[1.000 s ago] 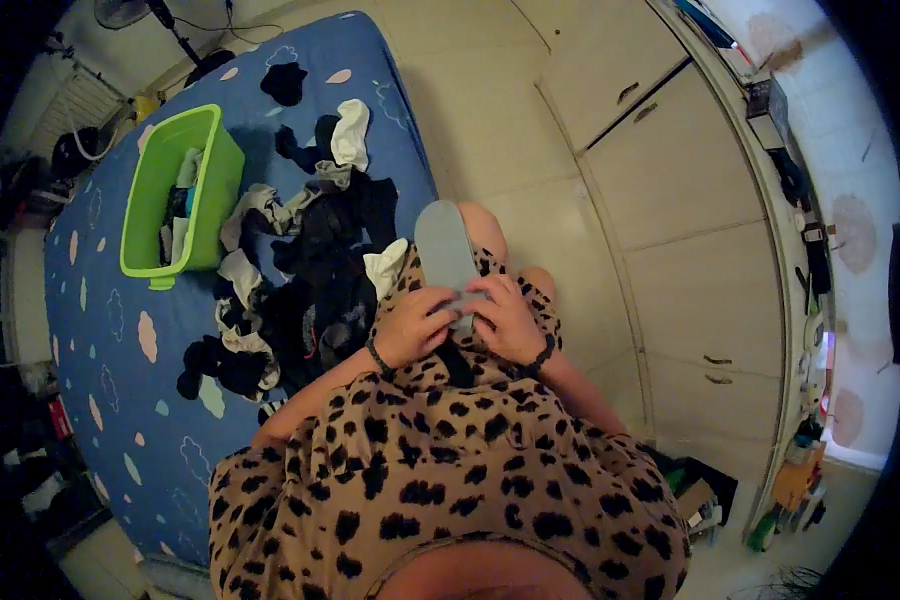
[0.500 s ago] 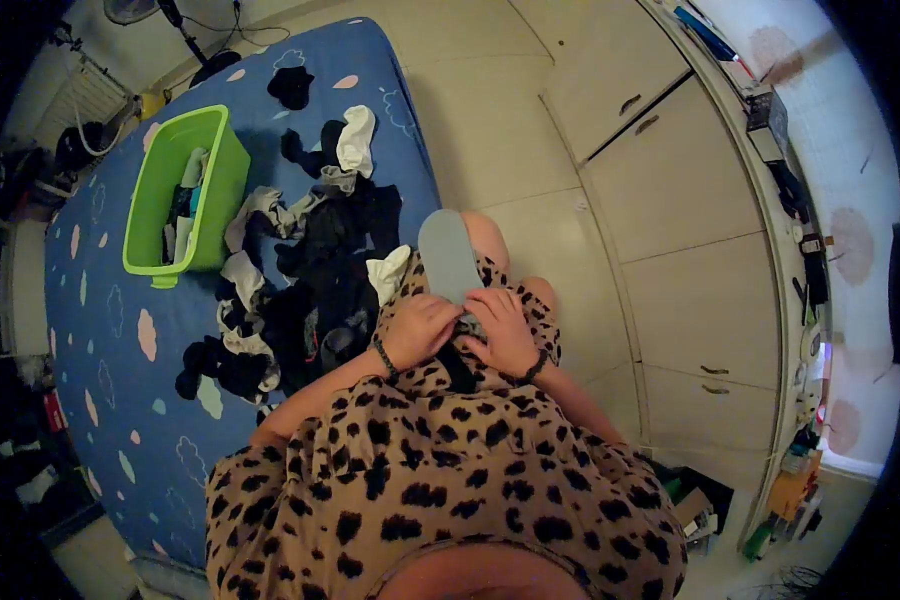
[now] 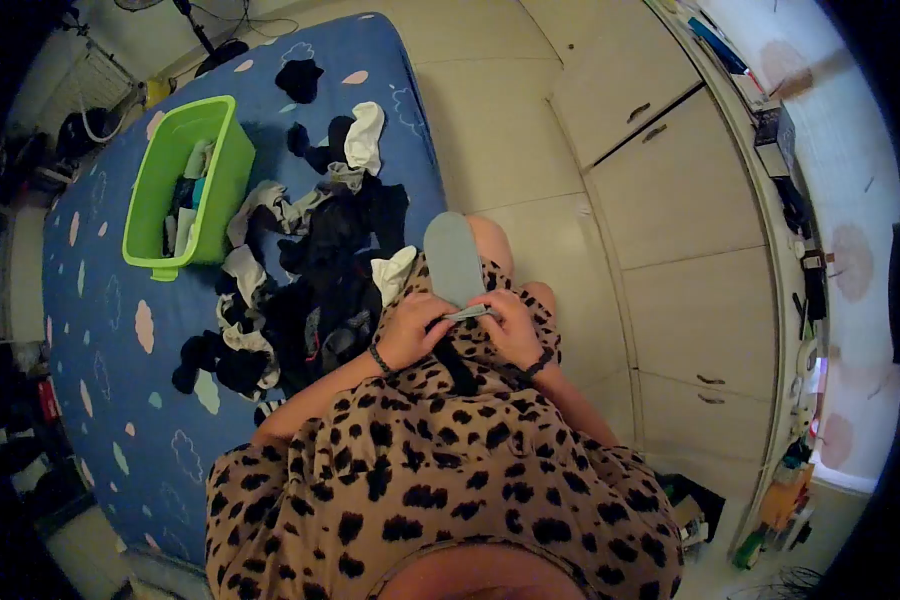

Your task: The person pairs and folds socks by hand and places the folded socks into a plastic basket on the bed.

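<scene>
A grey sock (image 3: pixel 453 258) lies flat along my thigh, its rounded end pointing away from me. My left hand (image 3: pixel 413 332) pinches the left side of the sock's near end, and my right hand (image 3: pixel 510 328) grips the right side. Between my fingers that end is folded up into a narrow band. A black strip of cloth hangs on my spotted garment just below the hands. Left of my lap, a white sock (image 3: pixel 394 275) touches the edge of a heap of dark socks (image 3: pixel 335 250).
On the blue bed sheet (image 3: pixel 120 400) stands a green basket (image 3: pixel 235 170) with several rolled socks inside. More white and black socks lie loose near it. Pale cabinets (image 3: pixel 680 200) line the right side, beyond a tiled floor (image 3: pixel 500 130).
The sock's near end has come up into a visible folded band. My hands have moved slightly apart, both still holding the sock.
</scene>
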### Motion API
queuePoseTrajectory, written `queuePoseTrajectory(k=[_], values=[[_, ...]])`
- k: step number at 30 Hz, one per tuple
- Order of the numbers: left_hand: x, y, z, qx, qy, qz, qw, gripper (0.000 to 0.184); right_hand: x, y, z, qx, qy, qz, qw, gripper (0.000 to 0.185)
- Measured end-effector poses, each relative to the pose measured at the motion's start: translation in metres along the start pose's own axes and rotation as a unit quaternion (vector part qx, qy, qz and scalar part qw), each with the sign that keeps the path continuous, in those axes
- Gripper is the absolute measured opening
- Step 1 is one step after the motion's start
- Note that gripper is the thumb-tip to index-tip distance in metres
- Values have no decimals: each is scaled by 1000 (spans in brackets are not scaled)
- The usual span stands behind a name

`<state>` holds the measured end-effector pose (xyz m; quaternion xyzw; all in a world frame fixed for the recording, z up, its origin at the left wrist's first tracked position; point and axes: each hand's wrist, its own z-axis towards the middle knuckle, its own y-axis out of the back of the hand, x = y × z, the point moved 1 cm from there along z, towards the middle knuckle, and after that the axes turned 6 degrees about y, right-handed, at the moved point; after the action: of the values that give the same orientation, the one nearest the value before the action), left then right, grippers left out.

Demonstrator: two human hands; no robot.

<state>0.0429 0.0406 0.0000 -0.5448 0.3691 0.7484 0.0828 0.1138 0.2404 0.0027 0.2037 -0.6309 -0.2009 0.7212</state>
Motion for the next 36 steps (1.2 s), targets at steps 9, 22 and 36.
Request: queuePoseTrajectory(k=[9,22,36], values=[[4,10,-12,43,-98,-25,994,13,13,16,-4,83,92,-7,992,23],[-7,15,-17,-83,65,-79,991,8,6,19,-8,13,66,-20,998,19],[-49,6,20,-120,78,-125,982,79,52,8,63,-87,10,147,985,9]])
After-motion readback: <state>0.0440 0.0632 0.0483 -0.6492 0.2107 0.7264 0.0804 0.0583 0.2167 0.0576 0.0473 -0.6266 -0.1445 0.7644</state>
